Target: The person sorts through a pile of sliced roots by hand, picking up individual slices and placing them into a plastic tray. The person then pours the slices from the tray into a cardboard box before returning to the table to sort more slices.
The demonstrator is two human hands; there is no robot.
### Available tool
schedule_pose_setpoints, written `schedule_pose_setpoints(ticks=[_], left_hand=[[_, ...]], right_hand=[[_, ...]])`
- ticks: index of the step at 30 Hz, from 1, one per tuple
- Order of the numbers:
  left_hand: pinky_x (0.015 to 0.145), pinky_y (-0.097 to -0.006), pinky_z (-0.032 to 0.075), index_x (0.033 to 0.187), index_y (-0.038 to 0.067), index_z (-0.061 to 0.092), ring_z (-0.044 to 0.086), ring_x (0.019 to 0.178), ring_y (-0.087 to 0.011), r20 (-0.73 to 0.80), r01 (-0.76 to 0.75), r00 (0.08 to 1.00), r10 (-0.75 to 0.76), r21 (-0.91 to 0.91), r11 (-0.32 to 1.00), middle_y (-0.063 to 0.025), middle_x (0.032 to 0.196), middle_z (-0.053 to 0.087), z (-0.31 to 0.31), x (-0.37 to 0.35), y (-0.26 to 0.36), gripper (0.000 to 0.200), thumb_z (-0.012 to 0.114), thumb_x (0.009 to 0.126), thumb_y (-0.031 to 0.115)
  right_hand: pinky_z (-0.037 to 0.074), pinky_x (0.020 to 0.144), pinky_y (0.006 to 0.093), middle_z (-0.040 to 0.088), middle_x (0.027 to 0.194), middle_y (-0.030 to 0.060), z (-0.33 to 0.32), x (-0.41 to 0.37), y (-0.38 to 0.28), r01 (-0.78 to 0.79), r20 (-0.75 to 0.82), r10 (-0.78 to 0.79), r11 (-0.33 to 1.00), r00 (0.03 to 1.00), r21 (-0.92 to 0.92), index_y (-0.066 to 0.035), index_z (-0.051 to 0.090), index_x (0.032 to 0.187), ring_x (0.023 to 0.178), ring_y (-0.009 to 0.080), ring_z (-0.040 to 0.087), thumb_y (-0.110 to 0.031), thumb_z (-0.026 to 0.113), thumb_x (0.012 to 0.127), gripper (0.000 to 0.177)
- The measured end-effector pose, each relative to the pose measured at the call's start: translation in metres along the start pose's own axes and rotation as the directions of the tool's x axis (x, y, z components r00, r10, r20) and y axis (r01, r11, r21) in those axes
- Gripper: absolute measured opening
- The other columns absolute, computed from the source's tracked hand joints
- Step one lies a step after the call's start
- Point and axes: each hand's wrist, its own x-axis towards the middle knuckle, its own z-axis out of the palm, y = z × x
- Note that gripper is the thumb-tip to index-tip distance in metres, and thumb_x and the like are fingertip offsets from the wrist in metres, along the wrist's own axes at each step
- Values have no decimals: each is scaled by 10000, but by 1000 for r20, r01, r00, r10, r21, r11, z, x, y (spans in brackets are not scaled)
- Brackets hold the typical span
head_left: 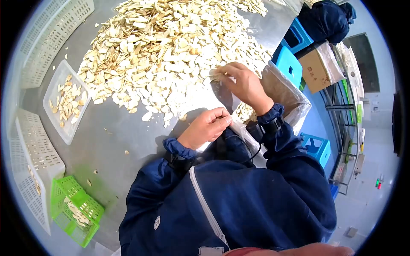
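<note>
A large pile of pale dried slices (171, 47) covers the far part of the metal table (124, 145). My right hand (244, 84) is at the pile's near right edge, thumb and fingers pinched on a pale slice (215, 74). Closer to my body, my left hand (206, 128) is closed, fingertips pressed together beside the plastic liner's edge; what it holds, if anything, is hidden. Under my right wrist, a bag-lined container (294, 102) holds more slices (244, 113).
At the left are a clear tray (64, 132) with slices, white perforated baskets (40, 145) and a green basket (77, 192). Blue stools (288, 66), a cardboard box (314, 71) and a metal rack (341, 106) stand at the right. Another person's dark clothing (326, 21) shows top right.
</note>
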Motion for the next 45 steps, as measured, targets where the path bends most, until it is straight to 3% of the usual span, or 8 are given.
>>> schedule_pose_setpoints(ticks=[5, 16, 25, 28, 33, 37, 39, 45], left_hand=[[474, -190, 221, 1055, 30, 575, 301, 544, 3, 26, 18, 1000, -18, -16, 1000, 91, 679, 373, -2, 1, -1, 205, 546, 1106, 226], [472, -202, 273, 1009, 82, 622, 364, 549, -7, -75, -80, 995, 73, -97, 992, 75, 708, 457, -9, 5, -11, 175, 616, 1065, 248], [423, -224, 213, 971, 72, 619, 312, 483, -21, -135, -164, 983, 121, -377, 912, 87, 650, 390, -14, 10, -13, 170, 592, 1054, 217], [417, -229, 214, 952, 84, 620, 312, 477, -27, -144, -131, 986, 88, -320, 938, 86, 648, 396, -15, 8, -9, 180, 597, 1055, 230], [423, -242, 248, 930, 99, 642, 381, 474, -48, -20, -144, 990, 143, -181, 973, 62, 641, 466, -22, 7, -15, 269, 612, 1048, 339], [475, -258, 359, 989, 21, 707, 506, 559, -84, 27, -214, 976, 214, 245, 946, 23, 687, 585, -18, 13, -24, 328, 602, 1039, 327], [665, -247, 453, 970, 41, 693, 542, 746, -86, 135, -145, 984, 116, 225, 963, 7, 817, 614, -11, 6, -20, 302, 585, 1071, 305], [575, -243, 372, 889, 69, 640, 441, 634, -51, 218, 30, 971, -99, 300, 953, 49, 706, 513, -7, 2, -6, 319, 552, 1093, 299]], right_hand=[[576, 789, 403, 732, 991, 112, 9, 11, 7, -100, -74, 98, 995, 992, -23, -113, 779, 1064, 906, 332, 703, -191, 727, 919, 173], [536, 792, 463, 674, 929, 89, 53, 66, -30, 292, 62, -290, 883, 955, -367, -117, 710, 1019, 900, 339, 648, -208, 691, 863, 182], [546, 696, 377, 712, 810, 160, 20, 114, -103, 209, 437, -195, 978, 878, 17, -10, 713, 1052, 749, 305, 715, -210, 669, 993, 213], [568, 731, 350, 766, 941, 165, 20, 143, -167, 339, 677, -165, 931, 717, -133, -26, 699, 1194, 876, 257, 768, -257, 640, 1030, 289], [567, 918, 295, 741, 1189, 99, 42, 144, -199, 217, 179, -442, 705, 879, 675, 26, 579, 1429, 1046, 155, 699, -210, 629, 1069, 433], [555, 734, 281, 779, 986, 74, 15, 110, -132, 153, 439, -340, 900, 832, 408, -54, 737, 1267, 809, 111, 691, -267, 684, 1036, 319], [558, 732, 280, 779, 956, 67, 0, 74, -92, 55, 508, -195, 959, 839, 276, -48, 761, 1200, 805, 105, 692, -227, 722, 1007, 266], [572, 837, 330, 758, 1021, 104, -13, -19, -20, -124, 521, 0, 971, 854, 202, -58, 764, 1170, 876, 203, 725, -111, 739, 947, 230]])
